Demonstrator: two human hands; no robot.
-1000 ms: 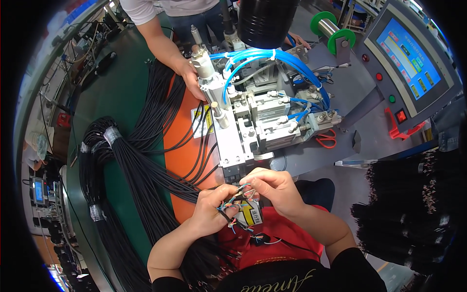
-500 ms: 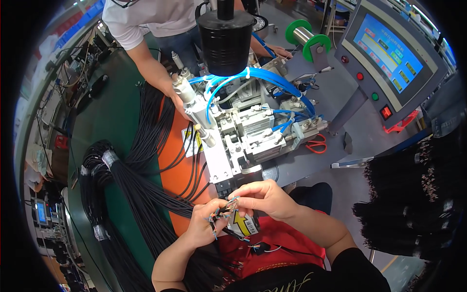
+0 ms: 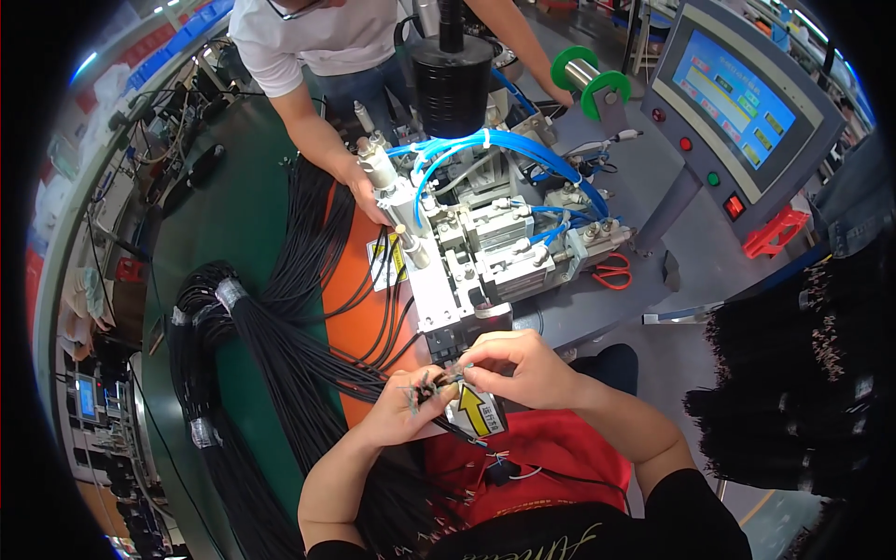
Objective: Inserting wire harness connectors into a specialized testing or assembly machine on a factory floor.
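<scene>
Just in front of the machine's near end, my left hand is closed around several black cables, whose stripped ends fan out as thin coloured wires. My right hand meets it from the right, thumb and forefinger pinched on thin wires at the edge of that bunch. Which wires sit between those fingertips is too small to tell. Behind both hands stands a pale metal machine with blue air hoses. A label with a yellow arrow shows below my right hand.
Thick bundles of black cable lie across the green table and orange mat. Opposite, a person rests a hand on the machine. At right are a control screen, green-flanged spool, red-handled scissors and hanging cables.
The whole view has shifted slightly. My hands stay together at the wire ends, with my right fingertips a little lower on the bunch. The person opposite leans further into view.
</scene>
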